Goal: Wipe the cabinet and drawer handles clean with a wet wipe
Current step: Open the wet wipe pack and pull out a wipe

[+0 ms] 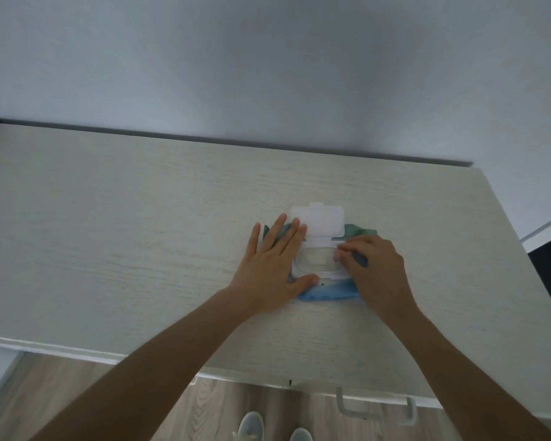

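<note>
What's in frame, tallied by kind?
hands: 2 (left hand, right hand)
wipe pack: 1
cabinet: 1
handle: 1
shoes: 2 ()
total: 7

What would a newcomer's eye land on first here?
Both hands are on the wet wipe pack in the middle of the pale cabinet top. The left hand lies flat on its left side, and the right hand curls its fingers at the opening, with the white lid flipped back toward the wall. Below the front edge, a white handle shows at lower right, not yet touched.
</note>
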Action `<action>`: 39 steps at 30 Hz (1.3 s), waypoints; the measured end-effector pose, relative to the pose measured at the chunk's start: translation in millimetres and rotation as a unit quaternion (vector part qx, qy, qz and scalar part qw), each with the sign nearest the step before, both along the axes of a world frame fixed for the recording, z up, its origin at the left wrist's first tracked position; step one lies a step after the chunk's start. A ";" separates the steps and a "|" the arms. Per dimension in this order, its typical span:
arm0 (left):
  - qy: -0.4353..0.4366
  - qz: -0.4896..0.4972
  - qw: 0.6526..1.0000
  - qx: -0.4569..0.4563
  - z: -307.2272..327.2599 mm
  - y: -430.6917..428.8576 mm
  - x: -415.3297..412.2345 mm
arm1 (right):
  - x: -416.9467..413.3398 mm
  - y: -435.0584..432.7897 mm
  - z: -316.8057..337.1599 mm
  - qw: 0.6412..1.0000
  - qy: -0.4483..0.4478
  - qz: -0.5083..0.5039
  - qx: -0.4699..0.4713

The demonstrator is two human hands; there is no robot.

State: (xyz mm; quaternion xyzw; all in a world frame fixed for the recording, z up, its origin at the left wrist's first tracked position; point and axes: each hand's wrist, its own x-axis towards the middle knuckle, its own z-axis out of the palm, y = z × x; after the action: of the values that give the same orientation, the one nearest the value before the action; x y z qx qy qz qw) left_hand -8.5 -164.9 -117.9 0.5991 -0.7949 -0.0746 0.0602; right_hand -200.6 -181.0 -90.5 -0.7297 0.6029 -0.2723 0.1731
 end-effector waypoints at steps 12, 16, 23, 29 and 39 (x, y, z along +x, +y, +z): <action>0.021 0.004 1.000 -0.008 0.4 3.9 -1.9 | 25.5 5.6 1.1 0.987 -0.012 -0.118 0.107; 0.021 0.003 1.000 -0.008 1.7 4.3 -1.8 | 28.7 3.4 5.4 0.978 -0.022 -0.149 0.142; 0.039 0.018 0.999 0.029 4.4 1.2 -2.7 | 22.5 -1.5 17.6 0.930 -0.245 -0.139 0.235; 0.056 0.095 0.994 0.017 10.6 -3.9 -22.1 | 14.0 -3.5 24.2 0.888 -0.339 -0.090 0.296; 0.102 0.015 0.993 -0.060 1.5 2.7 -4.7 | 7.7 8.9 11.0 0.982 -0.079 -0.069 0.159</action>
State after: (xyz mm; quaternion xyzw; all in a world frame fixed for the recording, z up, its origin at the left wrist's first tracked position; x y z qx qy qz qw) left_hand -13.2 -162.2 -116.4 0.5959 -0.7784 -0.0864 0.1774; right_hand -192.9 -172.1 -79.5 -0.6256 0.6720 -0.2405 0.3149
